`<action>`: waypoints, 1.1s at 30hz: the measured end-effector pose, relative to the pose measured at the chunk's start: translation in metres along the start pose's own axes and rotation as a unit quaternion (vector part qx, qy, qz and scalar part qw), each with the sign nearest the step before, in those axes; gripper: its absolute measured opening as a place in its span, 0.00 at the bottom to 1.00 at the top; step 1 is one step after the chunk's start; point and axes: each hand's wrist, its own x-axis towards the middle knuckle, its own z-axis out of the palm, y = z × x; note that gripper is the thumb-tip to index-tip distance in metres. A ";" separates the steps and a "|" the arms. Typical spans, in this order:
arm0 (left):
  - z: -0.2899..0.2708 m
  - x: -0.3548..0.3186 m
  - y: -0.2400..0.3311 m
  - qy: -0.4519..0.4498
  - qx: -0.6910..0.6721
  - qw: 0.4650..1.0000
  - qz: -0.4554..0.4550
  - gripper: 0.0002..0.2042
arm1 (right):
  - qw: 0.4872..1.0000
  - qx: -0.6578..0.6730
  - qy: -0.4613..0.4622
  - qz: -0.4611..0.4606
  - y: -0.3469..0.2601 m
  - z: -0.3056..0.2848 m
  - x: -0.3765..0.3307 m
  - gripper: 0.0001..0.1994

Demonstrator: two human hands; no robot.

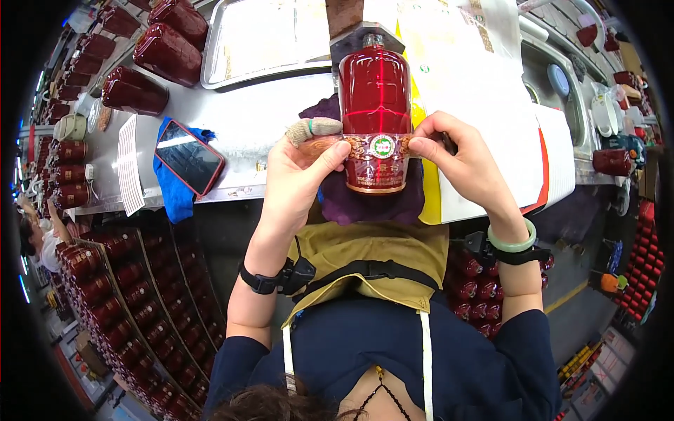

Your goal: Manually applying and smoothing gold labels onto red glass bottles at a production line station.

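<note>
Holding a red glass bottle (374, 105) flat on the steel workbench (267, 133), neck pointing away from the person, both hands meet at its lower end. A label band (380, 147) with a round green-and-white emblem runs across the bottle near its base.

Left hand (298, 168): thumb tip pressed on the left end of the band, fingers curled round the bottle's left side; the forefinger wears a knitted finger cot (314, 128) (beige, grey tip). Hand closed on the bottle and band.

Right hand (460, 158): thumb and forefinger pinched on the right end of the band, the other fingers folded behind. A pale green bangle (512, 242) sits on that wrist; a black strap on each wrist.

Under the bottle lies a purple cloth (372, 203), which hangs over the bench edge. A yellow and white sheet (477, 91) lies just right of the bottle.

Left of the hands: a phone in a red case (188, 156) resting on a blue cloth (172, 193), and a stack of white strips (128, 165). Farther back, a steel tray (267, 38) and more red bottles (168, 42) lying on the bench. Crates of red bottles (133, 295) stand below, on the person's left.
</note>
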 end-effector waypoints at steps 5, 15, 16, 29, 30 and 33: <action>0.002 0.000 0.000 0.012 0.009 1.000 0.004 0.16 | 1.000 -0.007 0.004 0.010 -0.001 0.001 -0.001 0.09; 0.002 0.000 0.000 0.014 0.000 1.000 0.003 0.17 | 1.000 0.015 -0.006 0.023 -0.003 0.001 0.000 0.08; 0.002 0.000 0.000 0.014 -0.010 1.000 -0.001 0.17 | 0.999 0.026 -0.005 0.026 -0.002 0.001 0.000 0.08; 0.004 0.000 0.004 0.012 -0.036 0.999 -0.030 0.21 | 0.982 0.040 0.183 0.027 -0.003 -0.008 -0.001 0.18; 0.005 0.000 0.005 0.015 -0.030 0.999 -0.034 0.21 | 0.985 0.007 0.174 -0.007 -0.010 -0.005 -0.007 0.16; 0.005 0.000 0.005 0.013 -0.025 0.999 -0.028 0.20 | 0.985 0.147 0.093 -0.012 -0.024 0.011 -0.016 0.14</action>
